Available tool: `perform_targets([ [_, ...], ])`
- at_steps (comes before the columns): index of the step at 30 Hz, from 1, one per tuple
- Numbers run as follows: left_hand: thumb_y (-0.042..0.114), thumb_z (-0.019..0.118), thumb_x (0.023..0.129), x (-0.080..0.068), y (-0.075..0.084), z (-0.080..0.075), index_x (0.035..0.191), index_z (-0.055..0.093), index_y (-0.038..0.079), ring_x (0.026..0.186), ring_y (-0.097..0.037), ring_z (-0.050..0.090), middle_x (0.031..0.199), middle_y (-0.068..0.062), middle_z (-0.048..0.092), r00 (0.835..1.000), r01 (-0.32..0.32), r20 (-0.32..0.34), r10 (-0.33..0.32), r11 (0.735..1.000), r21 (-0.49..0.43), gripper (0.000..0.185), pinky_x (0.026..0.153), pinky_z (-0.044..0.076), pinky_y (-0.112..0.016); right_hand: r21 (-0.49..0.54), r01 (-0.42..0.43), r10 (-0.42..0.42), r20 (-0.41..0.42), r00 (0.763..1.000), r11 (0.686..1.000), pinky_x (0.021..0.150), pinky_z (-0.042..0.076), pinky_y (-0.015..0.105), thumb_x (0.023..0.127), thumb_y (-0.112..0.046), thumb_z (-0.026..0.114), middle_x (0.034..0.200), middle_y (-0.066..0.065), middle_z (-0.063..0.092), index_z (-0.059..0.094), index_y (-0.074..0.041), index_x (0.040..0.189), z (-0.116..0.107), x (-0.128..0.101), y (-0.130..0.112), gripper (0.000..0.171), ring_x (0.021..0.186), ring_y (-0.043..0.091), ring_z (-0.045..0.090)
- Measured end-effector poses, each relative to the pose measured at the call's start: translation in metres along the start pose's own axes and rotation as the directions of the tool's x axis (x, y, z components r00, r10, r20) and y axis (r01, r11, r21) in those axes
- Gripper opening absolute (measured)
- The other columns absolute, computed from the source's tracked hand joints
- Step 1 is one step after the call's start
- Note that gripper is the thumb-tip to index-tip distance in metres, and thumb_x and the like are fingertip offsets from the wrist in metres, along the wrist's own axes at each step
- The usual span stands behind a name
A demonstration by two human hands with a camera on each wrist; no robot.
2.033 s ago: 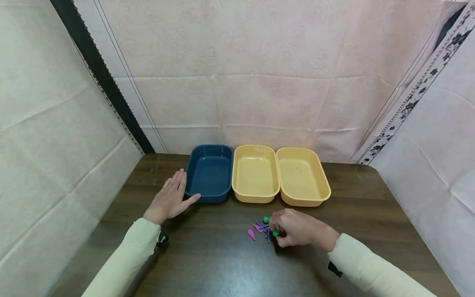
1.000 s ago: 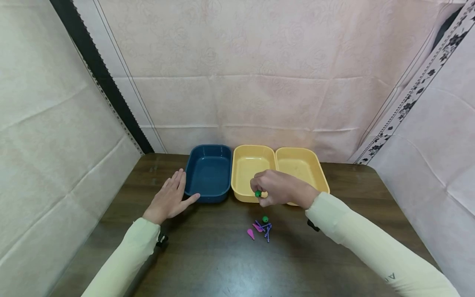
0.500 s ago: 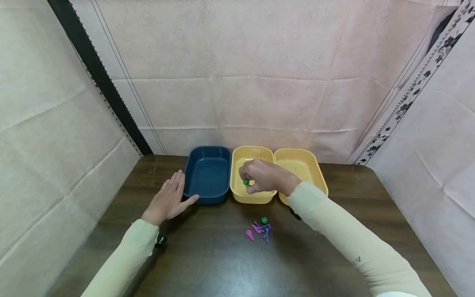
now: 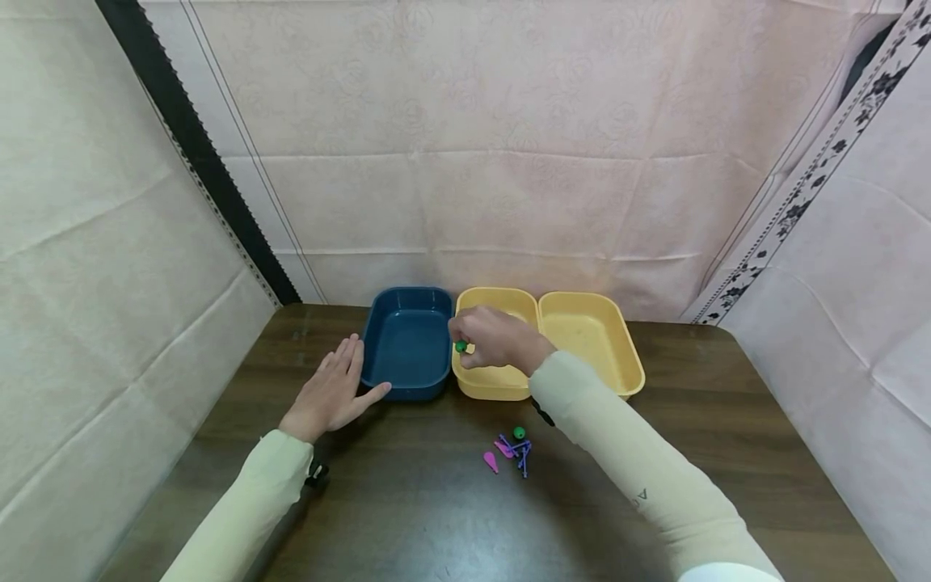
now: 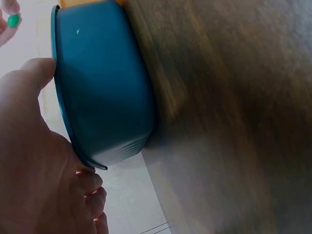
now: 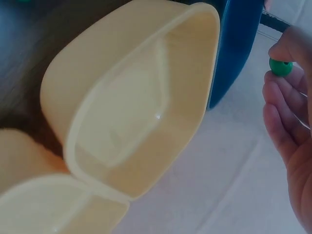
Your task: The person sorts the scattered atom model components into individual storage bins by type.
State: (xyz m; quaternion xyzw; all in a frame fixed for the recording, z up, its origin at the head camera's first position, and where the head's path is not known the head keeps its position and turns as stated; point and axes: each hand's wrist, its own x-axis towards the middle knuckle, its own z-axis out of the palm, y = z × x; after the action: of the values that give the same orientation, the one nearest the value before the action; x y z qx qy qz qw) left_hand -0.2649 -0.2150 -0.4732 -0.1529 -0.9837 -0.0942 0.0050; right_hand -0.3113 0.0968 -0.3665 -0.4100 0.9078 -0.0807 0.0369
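Pink cloth panels close off the far and side edges of a dark wooden table (image 4: pixel 407 517) in the head view. Three bins are lined up at the far side, touching one another: a blue bin (image 4: pixel 407 343) on the left, a middle yellow bin (image 4: pixel 494 380) and a right yellow bin (image 4: pixel 592 335). A small green bead (image 4: pixel 461 347) is pinched in the fingertips of the right hand (image 4: pixel 490 339), held over the seam between the blue bin and the middle yellow bin. The bead is judged light, hard and smooth, so it is likely to roll or slip; a fingertip pinch across its width suits it. The left hand (image 4: pixel 330 392) is laid flat on the table with fingers straight, its thumb against the blue bin's near corner. Nearer, a second green bead (image 4: pixel 520 433), purple pins (image 4: pixel 522 453) and pink pieces (image 4: pixel 492 461) are scattered, with open table all round them.

From the left wrist, the blue bin (image 5: pixel 105 87) is seen pressed by the thumb at its rim, and bare table extends to the right.

From the right wrist, the green bead (image 6: pixel 281 66) is seen clamped between thumb and forefinger, clear of the middle yellow bin (image 6: pixel 131 107), whose interior lies open.
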Motion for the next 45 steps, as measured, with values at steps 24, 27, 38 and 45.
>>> perform_targets([
  [24, 0.073, 0.042, 0.103, -0.002, 0.003, 0.003, 0.166, 0.013, -0.006, 0.164, -0.046, 0.013, 0.176, -0.026, 0.011, 0.999, 0.014, 0.034, -0.014, 1.000, -0.021, 0.106, 0.133, 0.016, -0.061, -0.029, -0.044, 0.043, -0.033, 0.999, 0.999, 0.084, 0.061, 0.024, 0.099, -0.022, 0.075, 0.101, 0.004, 0.072, 0.076, -0.010, 0.108, 0.055, 0.030, -0.009, 0.015, 0.088, 0.015, 0.064],
  [27, 0.073, 0.042, 0.103, -0.001, 0.002, 0.002, 0.166, 0.012, -0.006, 0.164, -0.046, 0.012, 0.176, -0.026, 0.009, 0.999, 0.015, 0.044, -0.014, 1.000, -0.021, 0.106, 0.133, 0.014, -0.061, -0.044, -0.047, 0.045, -0.027, 0.999, 0.998, 0.092, 0.063, 0.028, 0.101, -0.025, 0.073, 0.112, 0.007, 0.074, 0.077, -0.007, 0.118, 0.051, 0.028, -0.008, 0.025, 0.096, 0.017, 0.069],
  [38, 0.071, 0.043, 0.103, 0.000, 0.001, 0.000, 0.166, 0.014, -0.008, 0.163, -0.046, 0.014, 0.176, -0.027, 0.011, 1.000, 0.002, 0.022, -0.002, 1.000, -0.002, 0.105, 0.132, 0.017, -0.062, -0.035, 0.006, -0.008, -0.048, 0.999, 0.999, 0.098, 0.062, 0.034, 0.102, -0.022, 0.071, 0.123, 0.011, 0.074, 0.074, -0.005, 0.125, 0.003, 0.002, -0.004, 0.029, 0.109, 0.022, 0.071],
  [45, 0.072, 0.042, 0.103, 0.001, 0.000, 0.000, 0.165, 0.013, -0.008, 0.163, -0.047, 0.014, 0.176, -0.028, 0.011, 1.000, 0.002, 0.024, -0.002, 1.000, 0.006, 0.106, 0.132, 0.016, -0.063, -0.030, 0.071, -0.071, -0.020, 0.997, 0.997, 0.100, 0.061, 0.036, 0.101, -0.016, 0.071, 0.126, 0.012, 0.074, 0.073, -0.003, 0.128, -0.018, -0.022, -0.008, 0.030, 0.114, 0.024, 0.072],
])
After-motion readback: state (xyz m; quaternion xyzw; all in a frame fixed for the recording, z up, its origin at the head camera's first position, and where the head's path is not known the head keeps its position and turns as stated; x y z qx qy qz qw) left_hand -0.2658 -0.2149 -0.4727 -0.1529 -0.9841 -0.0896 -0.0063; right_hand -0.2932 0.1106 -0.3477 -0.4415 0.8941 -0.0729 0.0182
